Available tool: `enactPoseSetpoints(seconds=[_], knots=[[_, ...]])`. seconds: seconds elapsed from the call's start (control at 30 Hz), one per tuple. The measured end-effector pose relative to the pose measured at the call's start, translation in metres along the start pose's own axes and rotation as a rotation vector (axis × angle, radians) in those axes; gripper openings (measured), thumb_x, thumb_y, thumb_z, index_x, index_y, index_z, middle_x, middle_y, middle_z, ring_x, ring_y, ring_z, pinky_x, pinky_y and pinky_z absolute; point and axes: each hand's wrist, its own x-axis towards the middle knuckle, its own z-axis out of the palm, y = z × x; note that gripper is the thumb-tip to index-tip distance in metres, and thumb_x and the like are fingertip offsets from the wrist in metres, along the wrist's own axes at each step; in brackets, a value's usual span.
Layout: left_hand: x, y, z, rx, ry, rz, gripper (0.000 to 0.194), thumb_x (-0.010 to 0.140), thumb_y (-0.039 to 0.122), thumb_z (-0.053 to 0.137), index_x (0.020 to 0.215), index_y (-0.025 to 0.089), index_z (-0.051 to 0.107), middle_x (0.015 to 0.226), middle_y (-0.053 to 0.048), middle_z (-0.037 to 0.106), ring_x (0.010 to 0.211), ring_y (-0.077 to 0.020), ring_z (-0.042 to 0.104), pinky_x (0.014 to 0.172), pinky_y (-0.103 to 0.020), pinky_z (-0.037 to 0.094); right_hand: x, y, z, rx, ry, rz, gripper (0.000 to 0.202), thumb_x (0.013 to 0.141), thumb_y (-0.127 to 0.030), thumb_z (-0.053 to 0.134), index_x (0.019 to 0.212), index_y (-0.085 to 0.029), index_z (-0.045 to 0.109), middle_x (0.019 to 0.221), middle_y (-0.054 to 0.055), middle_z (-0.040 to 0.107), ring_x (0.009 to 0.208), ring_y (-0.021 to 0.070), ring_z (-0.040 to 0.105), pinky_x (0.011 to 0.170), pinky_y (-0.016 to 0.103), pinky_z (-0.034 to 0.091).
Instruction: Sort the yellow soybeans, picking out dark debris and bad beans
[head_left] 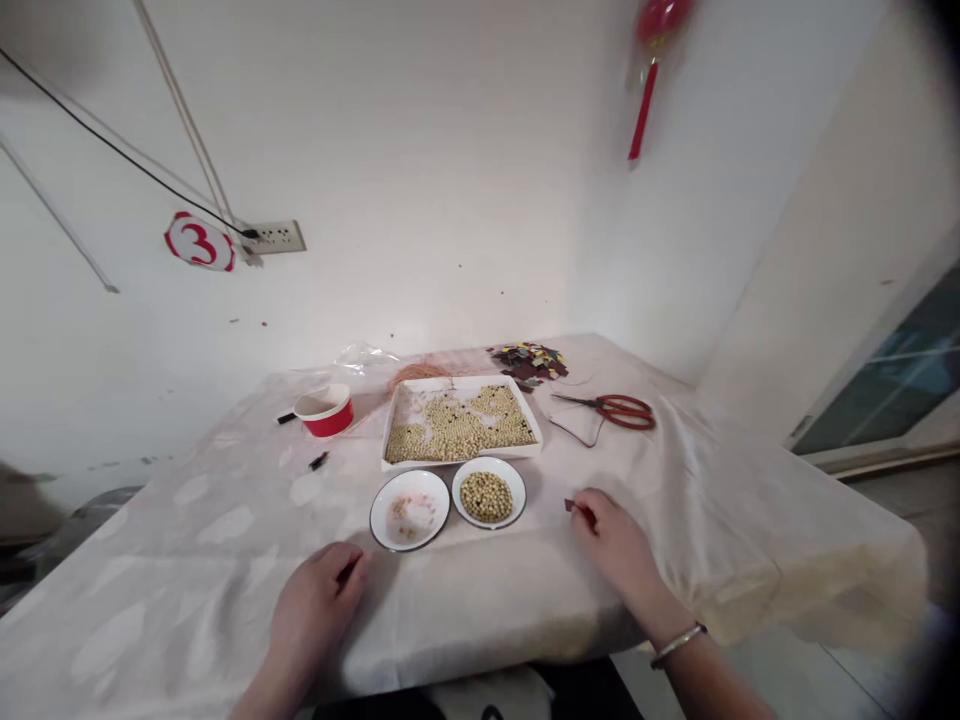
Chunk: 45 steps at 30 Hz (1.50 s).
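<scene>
My right hand [609, 535] pinches a small dark red piece [569, 505] over the cloth, right of a white bowl of round beads [486, 497]. Curled on the cloth, my left hand [322, 590] is closed; whatever its fingers may hold is hidden. It lies below and left of a second white bowl [409, 510] with a few small bits inside. Behind both bowls, a white tray [390, 440] holds many pale beads with some dark ones among them.
A red and white tub [327, 412] stands left of the tray. Orange-handled scissors [626, 411] lie to its right. Dark and yellow pieces [529, 361] are heaped at the back, near clear plastic [364, 357]. A small black item [319, 461] is on the cloth.
</scene>
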Motion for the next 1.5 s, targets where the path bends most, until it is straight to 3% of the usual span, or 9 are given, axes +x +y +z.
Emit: enactPoseSetpoints(seconds=[0.5, 1.17, 1.5], knots=[[-0.004, 0.005, 0.005, 0.111, 0.014, 0.018, 0.031, 0.086, 0.035, 0.036, 0.067, 0.020, 0.055, 0.071, -0.002, 0.059, 0.071, -0.0178, 0.053, 0.061, -0.026, 0.031, -0.002, 0.007, -0.002, -0.057, -0.017, -0.029, 0.011, 0.076, -0.026, 0.041, 0.068, -0.021, 0.047, 0.066, 0.002, 0.055, 0.061, 0.0174, 0.051, 0.056, 0.026, 0.034], [0.003, 0.020, 0.009, 0.313, 0.027, -0.117, 0.031, 0.087, 0.037, 0.036, 0.071, 0.020, 0.057, 0.079, -0.002, 0.063, 0.073, -0.0170, 0.056, 0.060, -0.025, 0.032, -0.005, 0.012, -0.013, 0.241, -0.132, -0.052, 0.010, 0.078, -0.023, 0.043, 0.069, -0.021, 0.045, 0.065, -0.001, 0.053, 0.055, 0.0146, 0.048, 0.053, 0.025, 0.034], [0.009, 0.023, 0.008, 0.344, 0.009, -0.177, 0.034, 0.086, 0.041, 0.036, 0.071, 0.020, 0.058, 0.077, -0.003, 0.064, 0.072, -0.0184, 0.057, 0.058, -0.026, 0.032, -0.002, 0.011, -0.017, 0.272, -0.157, -0.082, 0.008, 0.076, -0.019, 0.043, 0.069, -0.021, 0.044, 0.067, 0.000, 0.054, 0.061, 0.0158, 0.050, 0.054, 0.025, 0.034]])
